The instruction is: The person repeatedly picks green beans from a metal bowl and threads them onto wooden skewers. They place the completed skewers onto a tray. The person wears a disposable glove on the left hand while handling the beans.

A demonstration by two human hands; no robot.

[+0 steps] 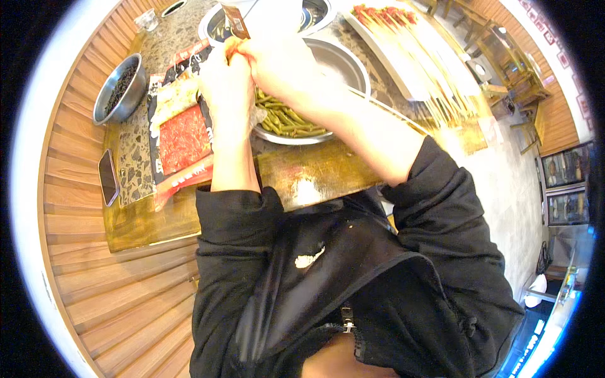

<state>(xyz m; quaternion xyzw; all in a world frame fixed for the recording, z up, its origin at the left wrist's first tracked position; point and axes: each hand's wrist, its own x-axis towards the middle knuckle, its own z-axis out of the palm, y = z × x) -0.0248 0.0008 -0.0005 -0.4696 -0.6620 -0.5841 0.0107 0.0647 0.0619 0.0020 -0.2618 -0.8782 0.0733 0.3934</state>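
My left hand (pixel 227 78) and my right hand (pixel 274 59) meet above the table, fingertips pinched together on a small reddish-brown piece (pixel 235 47) that looks like food. Glare washes out much of my right hand. Under my wrists, a steel bowl (pixel 293 141) holds green bean-like pods (pixel 288 118). A printed red and black plastic bag (pixel 189 177) lies left of the bowl, with a flat red, shredded-looking block (pixel 185 140) and a pale piece (pixel 176 101) on it. On a white tray (pixel 378 56) at the right lie many bamboo skewers (pixel 416 56), with red pieces at their far ends.
A metal bowl of dark bits (pixel 120 90) stands at the left, and a phone (pixel 108 177) lies near the table's left edge. Another metal bowl (pixel 205 28) is behind my hands. A clear plastic cup (pixel 146 21) stands far left. Wooden chairs (pixel 515 71) are beyond, at the right.
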